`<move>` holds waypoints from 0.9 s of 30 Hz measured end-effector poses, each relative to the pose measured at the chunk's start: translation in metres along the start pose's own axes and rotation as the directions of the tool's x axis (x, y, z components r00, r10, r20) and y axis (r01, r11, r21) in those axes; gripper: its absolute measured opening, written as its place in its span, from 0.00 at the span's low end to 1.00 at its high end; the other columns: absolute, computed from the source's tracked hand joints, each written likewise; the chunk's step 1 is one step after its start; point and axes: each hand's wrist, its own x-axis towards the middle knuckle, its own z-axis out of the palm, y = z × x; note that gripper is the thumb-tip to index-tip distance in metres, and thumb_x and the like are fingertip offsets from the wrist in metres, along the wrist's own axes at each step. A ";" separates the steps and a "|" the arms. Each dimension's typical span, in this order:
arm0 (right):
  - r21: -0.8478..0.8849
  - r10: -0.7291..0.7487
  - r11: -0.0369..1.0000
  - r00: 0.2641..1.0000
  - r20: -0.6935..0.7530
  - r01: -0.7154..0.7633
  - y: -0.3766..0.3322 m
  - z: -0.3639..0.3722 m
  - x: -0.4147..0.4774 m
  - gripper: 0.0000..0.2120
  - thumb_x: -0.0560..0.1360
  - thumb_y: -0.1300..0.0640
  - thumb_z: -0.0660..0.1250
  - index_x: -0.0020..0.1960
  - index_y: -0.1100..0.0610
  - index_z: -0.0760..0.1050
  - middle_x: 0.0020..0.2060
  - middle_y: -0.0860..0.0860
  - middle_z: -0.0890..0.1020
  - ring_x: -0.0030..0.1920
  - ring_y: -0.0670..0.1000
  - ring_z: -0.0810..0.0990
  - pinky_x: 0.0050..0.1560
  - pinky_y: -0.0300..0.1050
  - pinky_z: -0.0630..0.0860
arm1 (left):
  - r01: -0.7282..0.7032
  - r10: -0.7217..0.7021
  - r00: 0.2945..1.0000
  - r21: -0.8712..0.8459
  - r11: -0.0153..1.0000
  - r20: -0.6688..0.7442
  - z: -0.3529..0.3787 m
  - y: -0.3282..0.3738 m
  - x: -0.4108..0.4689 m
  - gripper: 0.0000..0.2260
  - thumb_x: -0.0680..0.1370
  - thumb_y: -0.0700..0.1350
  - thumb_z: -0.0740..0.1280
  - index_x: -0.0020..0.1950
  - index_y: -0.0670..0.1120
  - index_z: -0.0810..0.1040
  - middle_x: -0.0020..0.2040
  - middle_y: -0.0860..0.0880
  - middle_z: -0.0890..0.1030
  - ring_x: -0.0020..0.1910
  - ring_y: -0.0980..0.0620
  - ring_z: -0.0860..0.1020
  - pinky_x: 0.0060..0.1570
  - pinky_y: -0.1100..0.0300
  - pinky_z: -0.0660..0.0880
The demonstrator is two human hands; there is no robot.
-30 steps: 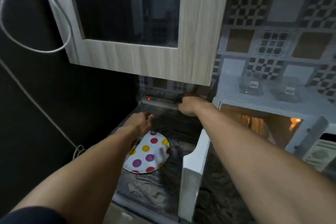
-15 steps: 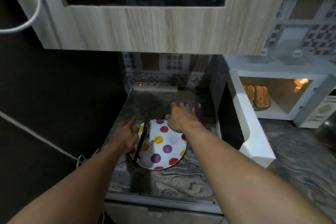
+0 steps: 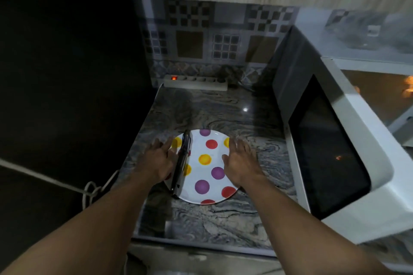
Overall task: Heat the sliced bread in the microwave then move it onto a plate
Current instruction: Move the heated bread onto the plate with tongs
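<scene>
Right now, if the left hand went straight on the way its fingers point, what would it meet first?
Likely the tongs lying along the left edge of the dotted plate; the left hand is almost at them, though height is unclear.

Only the person's arms and hands are being shown here, so there's not much to go on tbh. A long, bare left forearm [image 3: 89, 225] is being caught from the bottom-left corner of the frame up to the wrist, and it's being left uncovered the whole way. Same deal with the long, bare right forearm [image 3: 301, 219], which is being shown uncovered from the bottom-right corner. The bare left hand [image 3: 157, 161] and bare right hand [image 3: 240, 163] are both being softened by motion blur, with the right one's fingertips [image 3: 237, 144] being smeared the most. Nails are being blurred too much to make anything out.
</scene>
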 end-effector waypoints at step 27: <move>0.721 0.315 0.653 0.949 0.019 -0.231 0.001 0.000 0.010 0.11 0.70 0.58 0.79 0.50 0.57 0.83 0.44 0.54 0.86 0.43 0.57 0.85 0.43 0.49 0.82 | 0.312 -0.450 0.891 -0.803 0.508 0.062 -0.001 0.005 0.017 0.05 0.79 0.39 0.65 0.46 0.48 0.75 0.50 0.38 0.80 0.49 0.39 0.80 0.49 0.46 0.77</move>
